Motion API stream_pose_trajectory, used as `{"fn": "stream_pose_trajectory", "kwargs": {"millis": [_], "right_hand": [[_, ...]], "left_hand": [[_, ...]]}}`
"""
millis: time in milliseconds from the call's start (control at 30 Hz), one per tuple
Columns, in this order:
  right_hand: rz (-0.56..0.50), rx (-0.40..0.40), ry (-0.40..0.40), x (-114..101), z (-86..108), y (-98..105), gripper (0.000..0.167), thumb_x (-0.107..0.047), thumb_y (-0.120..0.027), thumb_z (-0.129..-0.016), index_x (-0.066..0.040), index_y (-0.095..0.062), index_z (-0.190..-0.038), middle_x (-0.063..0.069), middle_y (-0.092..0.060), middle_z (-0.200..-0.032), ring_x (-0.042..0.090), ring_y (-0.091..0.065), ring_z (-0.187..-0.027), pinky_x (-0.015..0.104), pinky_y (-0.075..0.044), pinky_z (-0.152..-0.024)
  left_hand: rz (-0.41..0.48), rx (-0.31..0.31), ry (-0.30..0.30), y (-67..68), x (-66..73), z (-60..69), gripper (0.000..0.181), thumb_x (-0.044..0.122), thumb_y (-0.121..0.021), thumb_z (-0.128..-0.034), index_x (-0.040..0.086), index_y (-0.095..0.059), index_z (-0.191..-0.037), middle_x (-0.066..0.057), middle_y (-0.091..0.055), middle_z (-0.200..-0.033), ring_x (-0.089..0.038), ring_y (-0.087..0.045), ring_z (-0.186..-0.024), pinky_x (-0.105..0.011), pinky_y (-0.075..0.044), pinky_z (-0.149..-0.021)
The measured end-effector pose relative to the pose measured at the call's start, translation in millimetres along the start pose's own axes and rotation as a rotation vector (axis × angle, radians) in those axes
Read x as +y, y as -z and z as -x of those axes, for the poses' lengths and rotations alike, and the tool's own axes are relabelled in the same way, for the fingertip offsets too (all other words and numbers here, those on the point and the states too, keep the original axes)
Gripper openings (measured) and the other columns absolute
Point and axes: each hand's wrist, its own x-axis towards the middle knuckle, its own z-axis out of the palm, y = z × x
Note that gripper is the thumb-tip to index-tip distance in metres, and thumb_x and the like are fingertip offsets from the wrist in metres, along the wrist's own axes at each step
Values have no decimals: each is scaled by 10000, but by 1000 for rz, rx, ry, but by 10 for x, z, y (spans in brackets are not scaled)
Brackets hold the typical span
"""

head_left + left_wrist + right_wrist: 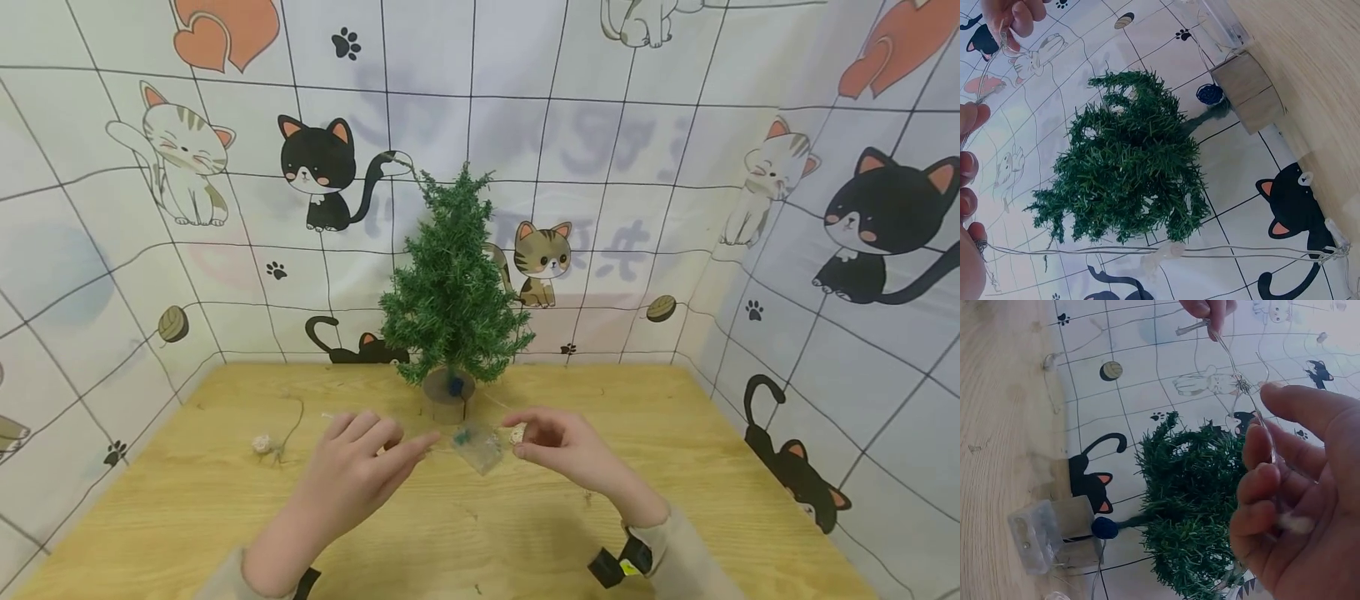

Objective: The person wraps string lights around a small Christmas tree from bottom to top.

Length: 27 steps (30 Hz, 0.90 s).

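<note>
Silvery wire strand (1243,384) runs side to side between the two hands, low in the middle of the head frame, below the artificial Christmas tree (457,283); the left hand's (363,462) fingers pinch one part, the right hand's (566,446) curl round another, its thumb nearer the strand's small knot

Beige sleeves (693,557) are showing; right wrist (643,507) is carrying blocky black unit (605,569) with yellow marking (630,567); left wrist (272,552) is showing black piece (307,584).
</note>
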Motion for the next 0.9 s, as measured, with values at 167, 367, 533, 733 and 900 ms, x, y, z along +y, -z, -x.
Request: {"fn": "stream_pose_trajectory", "kwargs": {"millis": [167, 367, 533, 733, 900], "right_hand": [[178, 53, 226, -9, 8, -23, 365, -73, -678, -909, -100, -640, -1271, -57, -566, -769, 31, -332, -541, 221, -340, -490], [508, 176, 594, 9, -32, -29, 200, -159, -651, -945, -81, -736, -1109, -74, -572, -796, -7, -390, -578, 123, -348, -520], [699, 329, 855, 12, -85, -43, 216, -167, -572, -990, -69, -762, -1025, -19, -567, -785, 60, -416, -593, 162, -345, -537], [781, 402, 945, 4, -101, -81, 191, -143, -581, -985, -90, -762, -1016, -9, -583, -791, 80, -432, -598, 182, -321, -528], [813, 381, 890, 53, -99, -91, 215, -166, -576, -988, -62, -764, -996, -22, -573, -751, 72, -457, -575, 164, -351, -504]], "left_hand": [[19, 71, 26, 50, -21, -35, 296, 260, -511, -1018, 167, -765, -898, 52, -470, -721, -159, -377, -621, -284, -255, -594], [-19, 90, 39, 143, -140, -28, 305, 257, -505, -1021, 153, -763, -894, 35, -502, -723, -188, -414, -620, -324, -273, -586], [-60, 71, 86, 257, -291, 13, 314, 265, -498, -1022, 138, -761, -907, 9, -539, -729, -228, -443, -625, -366, -303, -577], [10, -74, 145, 318, -455, 91, 374, 310, -467, -1034, 119, -761, -904, 44, -544, -709, -173, -446, -618, -337, -347, -570], [70, -195, 211, 330, -638, 243, 449, 363, -426, -1040, 105, -748, -861, 71, -537, -693, -114, -424, -599, -282, -358, -540]]}}
